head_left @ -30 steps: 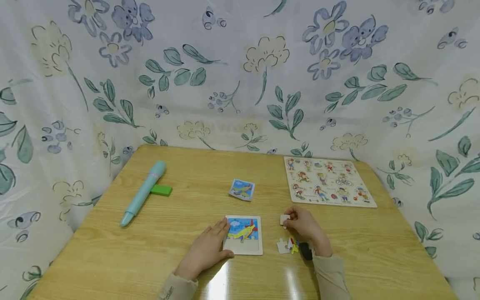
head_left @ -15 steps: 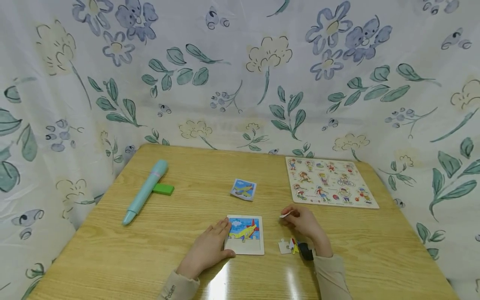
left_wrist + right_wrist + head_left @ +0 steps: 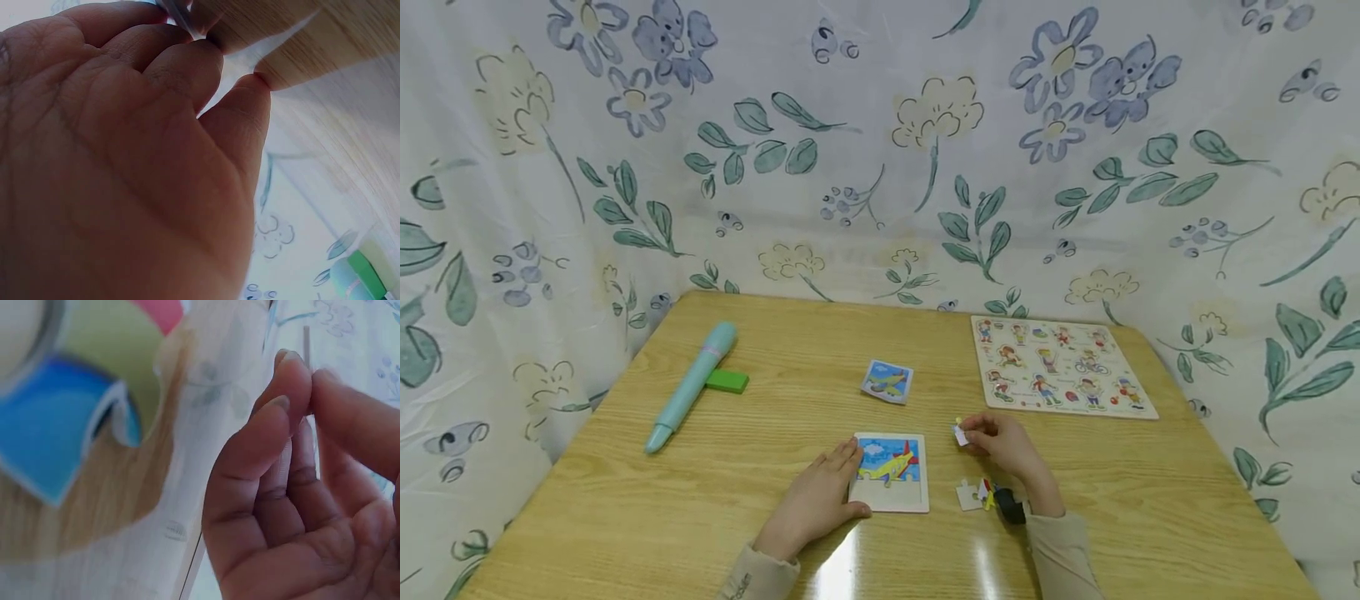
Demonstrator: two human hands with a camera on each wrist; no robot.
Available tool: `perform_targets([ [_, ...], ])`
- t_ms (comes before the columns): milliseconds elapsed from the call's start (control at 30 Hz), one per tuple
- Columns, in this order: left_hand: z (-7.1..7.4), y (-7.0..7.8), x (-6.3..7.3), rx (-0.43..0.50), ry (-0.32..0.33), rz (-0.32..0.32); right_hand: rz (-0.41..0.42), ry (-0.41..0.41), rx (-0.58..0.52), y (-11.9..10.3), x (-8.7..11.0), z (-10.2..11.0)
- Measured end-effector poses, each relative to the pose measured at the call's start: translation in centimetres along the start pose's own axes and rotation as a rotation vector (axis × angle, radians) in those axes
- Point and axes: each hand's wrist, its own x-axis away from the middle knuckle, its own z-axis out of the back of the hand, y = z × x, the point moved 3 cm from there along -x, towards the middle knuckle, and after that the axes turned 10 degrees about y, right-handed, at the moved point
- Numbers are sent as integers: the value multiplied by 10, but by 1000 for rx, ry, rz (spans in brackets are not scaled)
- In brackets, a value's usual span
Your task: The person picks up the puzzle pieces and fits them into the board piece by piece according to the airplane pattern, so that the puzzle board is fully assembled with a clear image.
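Observation:
A small jigsaw puzzle tray lies in the middle of the table, its upper part filled with an airplane picture and its lower strip bare. My left hand rests along the tray's left edge, fingers extended and thumb near the lower left corner. To the right of the tray, my right hand pinches a puzzle piece just above the table. The right wrist view shows that piece as a thin edge between thumb and fingertips. Below this hand lie a blank-side-up puzzle piece and a colored piece.
A printed airplane card lies behind the tray. A peg board with children figures is at the back right. On the left lie a teal pen-shaped object and a green block. A floral curtain hangs behind the table.
The piece in my right fingers has turned, from its blank side showing, through nearly edge-on, to a tilted pose with some color visible. My left hand stays on the tray.

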Motion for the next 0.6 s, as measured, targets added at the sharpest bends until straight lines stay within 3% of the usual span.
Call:
perform_targets([
  [133,1,0,1,-2,-6,2,42,-26,-62,-4,0,-2],
  [267,2,0,0,4,-10,4,-10,-31,-101,-9,-3,-9],
  [400,1,1,0,4,-7,2,-50,-47,-81,-15,-7,-19],
  [600,0,2,-1,9,-1,3,1,-108,-26,-16,-8,-30],
])
